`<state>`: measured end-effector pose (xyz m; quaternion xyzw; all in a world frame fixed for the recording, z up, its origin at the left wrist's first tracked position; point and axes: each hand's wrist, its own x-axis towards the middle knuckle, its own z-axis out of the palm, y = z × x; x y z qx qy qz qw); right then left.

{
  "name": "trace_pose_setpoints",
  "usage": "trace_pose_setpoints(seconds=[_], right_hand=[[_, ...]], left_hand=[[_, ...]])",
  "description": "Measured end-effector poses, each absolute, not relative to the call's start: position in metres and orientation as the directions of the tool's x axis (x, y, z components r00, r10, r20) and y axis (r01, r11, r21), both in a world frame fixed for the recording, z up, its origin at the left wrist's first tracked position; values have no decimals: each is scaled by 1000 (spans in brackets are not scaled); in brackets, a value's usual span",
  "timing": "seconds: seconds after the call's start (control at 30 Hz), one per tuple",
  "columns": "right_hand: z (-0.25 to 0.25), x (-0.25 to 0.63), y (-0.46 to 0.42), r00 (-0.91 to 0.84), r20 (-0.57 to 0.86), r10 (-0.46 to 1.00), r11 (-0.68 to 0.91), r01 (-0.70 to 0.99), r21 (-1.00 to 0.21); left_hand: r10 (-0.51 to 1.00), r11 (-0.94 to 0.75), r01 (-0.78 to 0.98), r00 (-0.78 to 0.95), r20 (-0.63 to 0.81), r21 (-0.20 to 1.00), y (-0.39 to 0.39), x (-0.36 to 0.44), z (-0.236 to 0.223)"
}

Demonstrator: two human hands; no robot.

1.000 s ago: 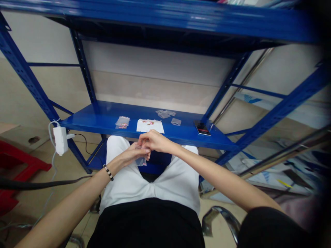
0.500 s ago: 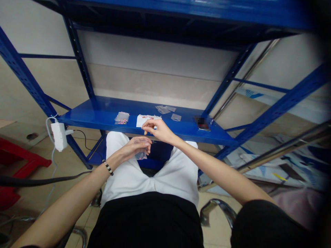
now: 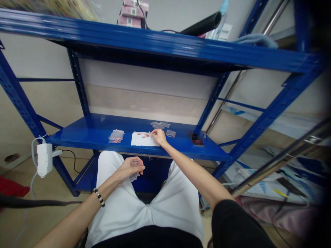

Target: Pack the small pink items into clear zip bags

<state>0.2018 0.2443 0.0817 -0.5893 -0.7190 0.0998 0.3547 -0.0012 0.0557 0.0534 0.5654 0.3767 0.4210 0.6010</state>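
My left hand [image 3: 131,167] is curled over my lap, holding a small clear plastic bag [image 3: 133,176] whose lower end shows under the fingers. My right hand [image 3: 159,136] reaches out to the blue shelf [image 3: 85,132], its fingertips pinched at the far edge of a white sheet of paper [image 3: 143,139] with several small red and pink pieces [image 3: 143,135] on it. What the pinch holds is too small to make out. A filled clear bag [image 3: 116,135] lies left of the paper, and empty clear bags [image 3: 160,124] lie behind my right hand.
A phone [image 3: 196,139] lies at the shelf's right end. A white power adapter [image 3: 44,159] hangs at the shelf's left corner with a cable. An upper blue shelf [image 3: 155,44] carries boxes and a black tube. Blue posts stand on both sides; clutter lies on the floor right.
My right hand has left the bag in my lap and stretched forward to the paper on the shelf. The left hand stays put with the bag. The view has tilted upward.
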Motion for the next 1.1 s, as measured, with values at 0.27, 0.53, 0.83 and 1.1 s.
trace_pose_setpoints(seconds=[0.27,0.53,0.83,1.1], right_hand=[[73,192,268,-84,350,933,267,814,-516],[74,191,270,-106,340,934,278,814,-510],[115,170,187,-270,580,768,616,556,-557],[100,177,51,-595,429,680,725,457,-515]], left_hand=[[966,2,-140,255,34,990,62,-6,53],[947,69,-319,318,39,945,58,-8,64],[952,43,-80,306,-16,996,64,-9,52],[875,43,-26,483,-25,999,39,-1,64]])
